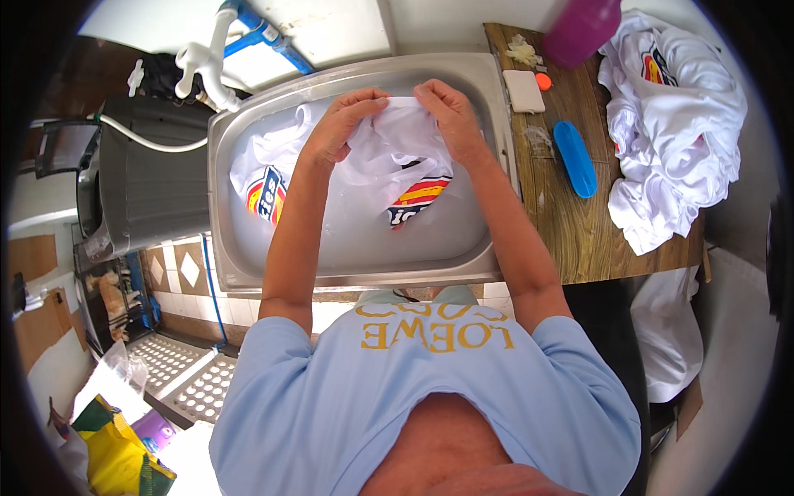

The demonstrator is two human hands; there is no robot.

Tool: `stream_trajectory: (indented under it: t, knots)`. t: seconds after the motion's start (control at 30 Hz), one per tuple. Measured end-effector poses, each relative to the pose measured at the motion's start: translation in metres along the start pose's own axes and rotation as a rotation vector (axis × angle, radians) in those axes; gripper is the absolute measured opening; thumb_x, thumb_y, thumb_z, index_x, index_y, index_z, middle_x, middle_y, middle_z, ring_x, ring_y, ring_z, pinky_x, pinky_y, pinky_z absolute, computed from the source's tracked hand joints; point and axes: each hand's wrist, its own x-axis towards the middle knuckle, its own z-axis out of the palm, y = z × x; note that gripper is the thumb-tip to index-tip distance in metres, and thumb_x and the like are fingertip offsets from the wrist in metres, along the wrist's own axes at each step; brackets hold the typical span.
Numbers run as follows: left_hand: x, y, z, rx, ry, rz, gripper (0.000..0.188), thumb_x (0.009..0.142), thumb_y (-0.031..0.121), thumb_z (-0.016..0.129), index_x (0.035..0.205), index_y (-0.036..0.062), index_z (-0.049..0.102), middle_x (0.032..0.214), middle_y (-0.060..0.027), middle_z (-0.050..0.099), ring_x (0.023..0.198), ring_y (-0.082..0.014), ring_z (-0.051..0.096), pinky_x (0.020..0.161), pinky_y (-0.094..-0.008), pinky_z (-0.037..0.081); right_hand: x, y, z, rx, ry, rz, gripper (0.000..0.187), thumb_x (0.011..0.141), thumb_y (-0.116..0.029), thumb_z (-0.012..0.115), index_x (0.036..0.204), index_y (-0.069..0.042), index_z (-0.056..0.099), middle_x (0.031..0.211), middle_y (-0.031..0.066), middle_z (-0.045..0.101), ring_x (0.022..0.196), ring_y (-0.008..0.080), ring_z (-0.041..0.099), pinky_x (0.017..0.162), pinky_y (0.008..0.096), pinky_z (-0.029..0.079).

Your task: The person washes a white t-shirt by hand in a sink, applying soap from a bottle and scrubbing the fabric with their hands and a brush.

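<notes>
"On the left, what is there?"

"A white tap (198, 70), at the far-left corner of a metal sink (447, 63) of cloudy water (356, 240). Printed white cloth (248, 174) lies partly under the water."

"Next?"

"The left hand (346, 122) pinches the edge of a white garment (405, 128), which hangs into the sink; the right hand (451, 120) grips that edge too. I cannot tell whether cloth and garment are one piece."

"Further right?"

"A wooden worktop (583, 240): pale square block (524, 91) far, blue oblong object (576, 159) nearer, white fabric heap (678, 124) rightmost."
</notes>
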Motion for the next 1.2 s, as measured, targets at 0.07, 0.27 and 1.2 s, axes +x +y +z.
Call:
stream_trajectory:
  t: [0.07,0.27,1.2]
  knots:
    - [-0.001,-0.010,-0.016,0.041,-0.010,0.014,0.015,0.089,0.021,0.062,0.089,0.0073,0.065,0.082,0.0009,0.063,0.067,-0.0063,0.057,0.059,-0.0213,0.046,-0.002,-0.003,0.007,0.273,0.012,0.005,0.011,0.092,-0.015,0.059,0.086,-0.007,0.060,0.082,-0.0021,0.059,0.078,0.0046,0.053,0.072,0.0203,0.045]
    - [0.017,-0.026,0.003,0.090,0.240,0.368,0.032,0.091,0.029,0.063,0.066,0.0085,0.060,0.061,0.0068,0.051,0.058,-0.0013,0.045,0.051,-0.0205,0.037,-0.001,0.014,0.040,0.478,0.336,0.226,0.026,0.092,-0.031,0.062,0.077,-0.011,0.055,0.071,-0.0022,0.052,0.066,0.0095,0.051,0.062,0.0259,0.046]
    - [0.094,-0.099,0.021,1.076,0.185,0.728,0.019,0.081,0.031,0.060,0.081,0.0160,0.071,0.069,-0.0087,0.067,0.066,-0.0313,0.064,0.062,-0.0397,0.052,-0.012,0.097,0.004,0.721,0.232,0.147,0.043,0.095,-0.054,0.043,0.100,-0.013,0.054,0.100,0.0023,0.059,0.096,0.0190,0.059,0.080,0.0355,0.052]
